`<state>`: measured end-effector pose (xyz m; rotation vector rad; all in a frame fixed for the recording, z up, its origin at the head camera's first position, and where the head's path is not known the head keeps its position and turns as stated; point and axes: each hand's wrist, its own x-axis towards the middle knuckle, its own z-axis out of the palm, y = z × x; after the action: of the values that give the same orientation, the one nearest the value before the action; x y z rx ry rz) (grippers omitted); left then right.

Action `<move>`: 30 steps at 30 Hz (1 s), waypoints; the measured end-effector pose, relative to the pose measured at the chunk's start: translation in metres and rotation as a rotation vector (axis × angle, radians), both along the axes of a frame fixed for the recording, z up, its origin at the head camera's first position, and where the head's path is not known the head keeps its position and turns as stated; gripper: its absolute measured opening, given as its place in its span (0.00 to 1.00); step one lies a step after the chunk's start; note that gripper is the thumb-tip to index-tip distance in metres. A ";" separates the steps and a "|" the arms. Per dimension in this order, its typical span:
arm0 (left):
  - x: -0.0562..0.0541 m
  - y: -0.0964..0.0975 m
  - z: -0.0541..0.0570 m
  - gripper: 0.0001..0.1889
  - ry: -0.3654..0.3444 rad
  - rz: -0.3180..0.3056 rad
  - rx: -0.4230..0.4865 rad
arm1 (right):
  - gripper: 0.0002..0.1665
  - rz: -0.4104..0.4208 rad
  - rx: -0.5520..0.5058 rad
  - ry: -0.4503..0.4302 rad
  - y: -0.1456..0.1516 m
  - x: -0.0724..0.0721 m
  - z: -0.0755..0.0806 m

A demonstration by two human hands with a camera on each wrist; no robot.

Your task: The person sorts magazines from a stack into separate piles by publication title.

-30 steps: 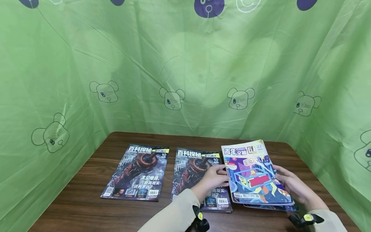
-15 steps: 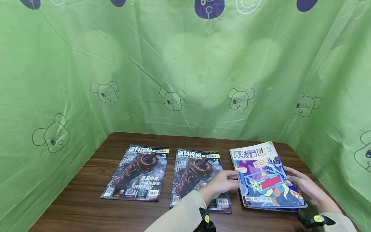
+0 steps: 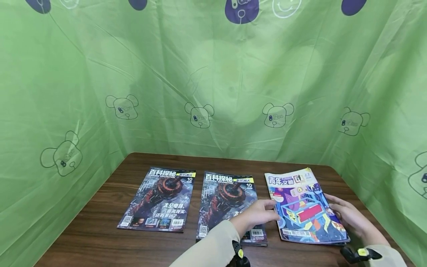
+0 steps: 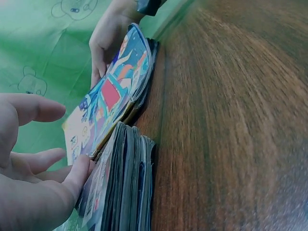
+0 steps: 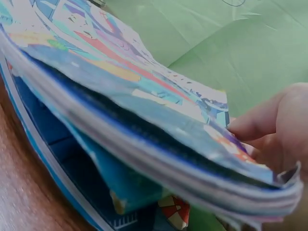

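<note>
Purple magazine (image 3: 305, 213), toward table (image 3: 100, 222) right edge: left hand (image 3: 256, 215), relaxed, touches its left side; right hand (image 3: 351, 218), straight-fingered, its right. Dark pile (image 3: 228, 194) alongside, leftward.

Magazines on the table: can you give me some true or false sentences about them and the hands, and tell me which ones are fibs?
1. The left dark magazine and the middle dark magazine have the same cover picture. True.

2. The left hand rests on the left dark magazine. False: the left hand reaches to the left edge of the colourful magazine.

3. The right hand is at the colourful magazine's right edge. True.

4. The curtain behind the table is red. False: the curtain is green.

5. The table has a brown wood look. True.
</note>
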<state>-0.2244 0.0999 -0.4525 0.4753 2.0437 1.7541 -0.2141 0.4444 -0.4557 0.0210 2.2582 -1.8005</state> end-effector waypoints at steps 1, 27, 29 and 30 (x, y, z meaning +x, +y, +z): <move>0.000 0.000 0.000 0.29 -0.004 -0.002 -0.001 | 0.34 -0.010 0.029 -0.003 -0.001 0.000 0.000; 0.003 0.002 0.000 0.29 0.026 -0.007 -0.038 | 0.37 -0.130 0.365 0.057 -0.011 -0.006 0.009; 0.002 0.002 0.000 0.30 0.036 -0.003 -0.037 | 0.37 -0.131 0.339 0.078 -0.014 -0.006 0.010; 0.002 0.001 0.001 0.30 0.042 -0.001 -0.036 | 0.37 -0.124 0.327 0.088 -0.015 -0.006 0.010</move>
<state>-0.2222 0.1014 -0.4520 0.5059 2.1005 1.7172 -0.2197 0.4292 -0.4454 0.1477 2.6442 -1.4924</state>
